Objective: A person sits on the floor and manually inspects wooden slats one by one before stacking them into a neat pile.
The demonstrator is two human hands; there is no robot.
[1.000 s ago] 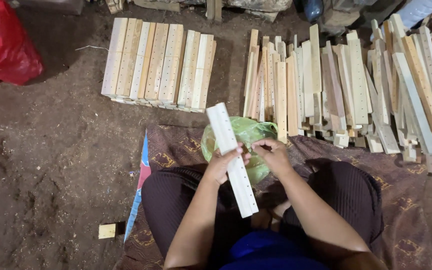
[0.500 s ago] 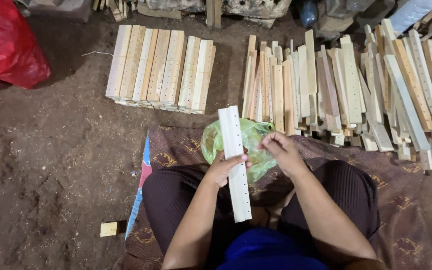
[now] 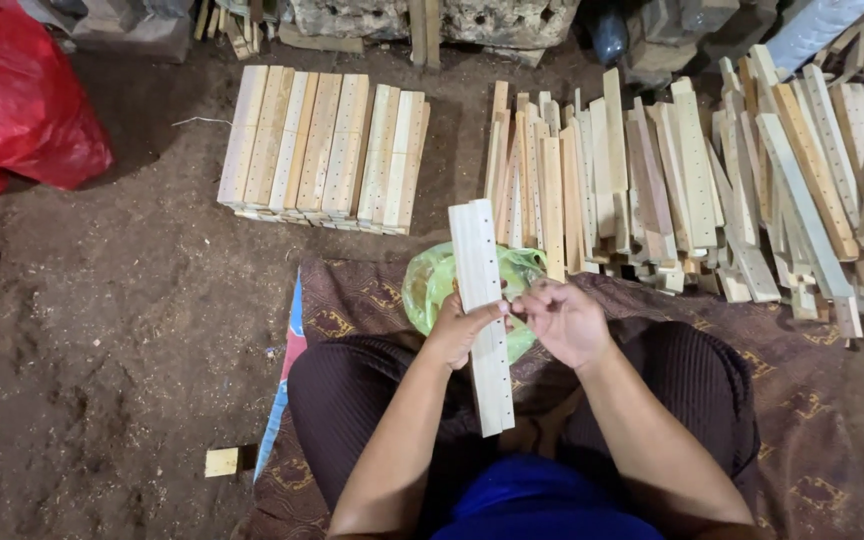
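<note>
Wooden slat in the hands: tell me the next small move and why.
Probably bring the right hand fingertips onto a hole along the wooden slat. The left hand grips the slat mid-length, holding it nearly upright over the lap, and the right hand's pinched fingers sit just beside its drilled edge, above the green plastic bag. What they pinch is too small to tell.

A crumpled green plastic bag (image 3: 432, 285) lies at the knees; red sack (image 3: 17, 100) upper left
</note>
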